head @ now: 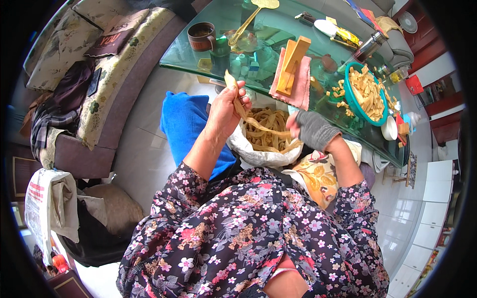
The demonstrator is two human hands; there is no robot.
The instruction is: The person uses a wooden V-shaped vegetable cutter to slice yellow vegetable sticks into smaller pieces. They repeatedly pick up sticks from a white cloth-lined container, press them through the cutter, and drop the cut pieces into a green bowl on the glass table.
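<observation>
My left hand (228,108) is raised and grips one end of a long tan strip (244,113), whose tip sticks up above my fingers. The strip hangs across to my right hand (315,130), which wears a grey fingerless glove and has its fingertips at the strip's other part. Below both hands a white sack (257,158) stands with its mouth rolled back, full of similar curled strips (266,124). On the glass table, a wooden block tool (292,69) lies on a pink cloth (303,83). A teal basket (348,91) to the right holds short cut pieces (365,91).
The glass table's edge (257,90) runs just beyond my hands. On it are a brown mug (201,36), a fly swatter (246,26), a white bowl (389,128) and a glass jar (397,75). A blue cloth (193,126) covers my left knee; a sofa (123,78) stands left.
</observation>
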